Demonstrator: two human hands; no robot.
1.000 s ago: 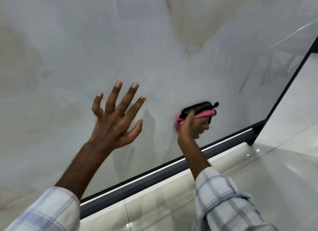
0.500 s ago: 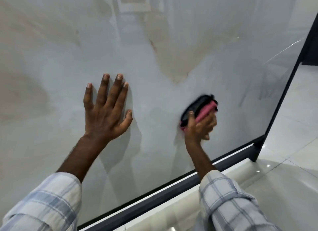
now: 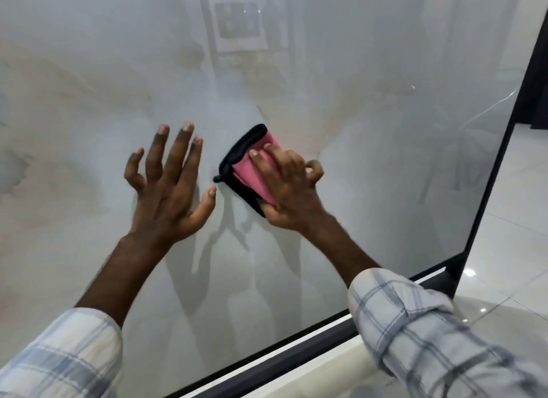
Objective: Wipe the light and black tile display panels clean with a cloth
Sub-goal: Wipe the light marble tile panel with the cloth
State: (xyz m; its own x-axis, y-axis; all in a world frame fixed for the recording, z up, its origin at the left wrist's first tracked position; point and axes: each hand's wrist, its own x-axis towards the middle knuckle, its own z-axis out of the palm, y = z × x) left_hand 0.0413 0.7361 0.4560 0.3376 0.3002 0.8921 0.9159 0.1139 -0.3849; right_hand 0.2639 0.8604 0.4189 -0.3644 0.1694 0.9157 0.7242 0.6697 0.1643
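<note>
Pink cloth (image 3: pixel 247 172), just one, clamped under my right hand (image 3: pixel 289 193) on the single light tile panel (image 3: pixel 370 136). It has slid leftward, near my left hand (image 3: pixel 169 196), fingers apart.

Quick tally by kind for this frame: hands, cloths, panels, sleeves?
Hands: 2 (left hand, right hand)
Cloths: 1 (pink cloth)
Tile panels: 1 (light panel)
Sleeves: 2 (left sleeve, right sleeve)
Total: 6

no readable text, labels, brands, numbers or signs
</note>
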